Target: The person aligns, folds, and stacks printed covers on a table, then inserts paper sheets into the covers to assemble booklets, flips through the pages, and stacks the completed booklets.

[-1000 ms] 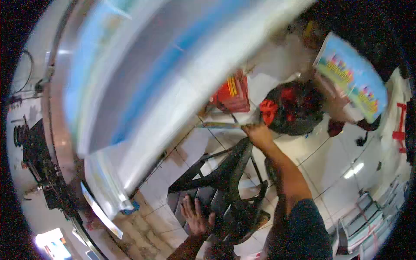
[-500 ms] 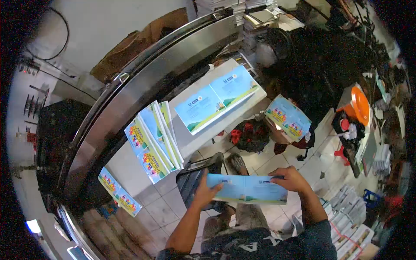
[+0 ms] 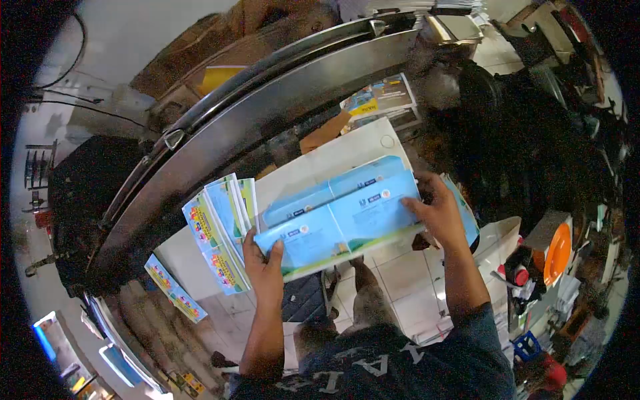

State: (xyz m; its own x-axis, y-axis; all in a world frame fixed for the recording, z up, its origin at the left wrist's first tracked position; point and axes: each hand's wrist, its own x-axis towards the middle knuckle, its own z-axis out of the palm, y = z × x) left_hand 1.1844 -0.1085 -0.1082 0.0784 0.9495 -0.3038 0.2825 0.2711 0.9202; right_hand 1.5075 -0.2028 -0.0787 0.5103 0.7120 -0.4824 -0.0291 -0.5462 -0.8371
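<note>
A light-blue printed sheet (image 3: 333,233), with small logos and a green lower border, is held out in front of me over the white table (image 3: 368,145). My left hand (image 3: 265,263) grips its left end, thumb on top and fingers underneath. At the other end, my right hand (image 3: 437,210) pinches the upper right corner. Just behind it lies a similar blue sheet (image 3: 320,195), partly covered by the held one. Left of my left hand, a fanned stack of colourful printed booklets (image 3: 217,233) rests on the table.
A narrow printed strip (image 3: 175,290) lies at the table's left end. Behind the table runs a long curved metal panel (image 3: 267,100). Beyond my right arm are another printed sheet (image 3: 468,217) and an orange plastic item (image 3: 557,253). Paper stacks (image 3: 457,30) stand at the back.
Both hands have moved up and forward with a blue sheet, from above my lap to over the table. The head view has shifted too.
</note>
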